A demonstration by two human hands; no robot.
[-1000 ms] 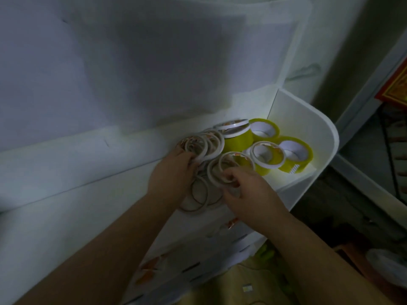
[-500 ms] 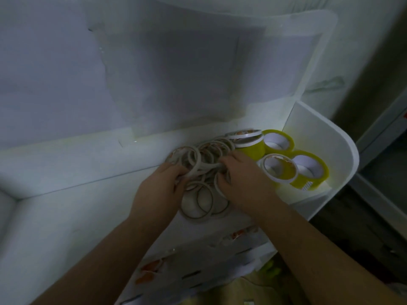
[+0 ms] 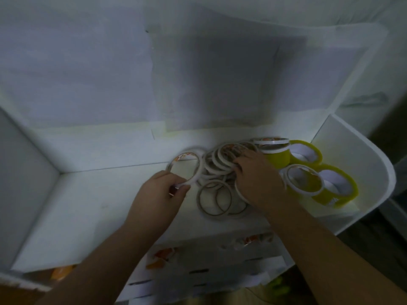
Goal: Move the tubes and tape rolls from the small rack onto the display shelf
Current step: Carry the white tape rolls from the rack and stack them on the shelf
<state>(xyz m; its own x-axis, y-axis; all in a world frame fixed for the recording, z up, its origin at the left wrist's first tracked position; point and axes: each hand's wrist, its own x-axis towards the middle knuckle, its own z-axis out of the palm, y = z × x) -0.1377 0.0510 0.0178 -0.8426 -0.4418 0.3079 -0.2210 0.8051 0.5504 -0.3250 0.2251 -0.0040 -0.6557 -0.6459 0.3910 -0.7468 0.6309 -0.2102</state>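
We see the left hand (image 3: 160,192) pinching one thin white tape ring (image 3: 186,167) by its lower rim, between thumb and fingers; the ring stands tilted, its open face toward us, and it reaches from the grip toward 1 o'clock. The right hand (image 3: 257,179) lies with fingers spread and bent over the pile of thin tape rings (image 3: 222,172), pressing it down; whether it truly grips one ring we cannot tell. The pile sits on the white display shelf (image 3: 92,208), at 3 o'clock from the lifted ring and just beside it; the yellow tape rolls (image 3: 308,172) stand further at 3 o'clock, against the shelf's right wall.

The bare part of the shelf lies at 9 o'clock from the left hand, and this hand is the nearer one to it; so we judge the coming move is to carry the ring leftward and lay it flat there.

Half a second ago both hands were together on the pile; now the left hand has drawn one ring out and to the left, and the right hand has stayed on the pile.
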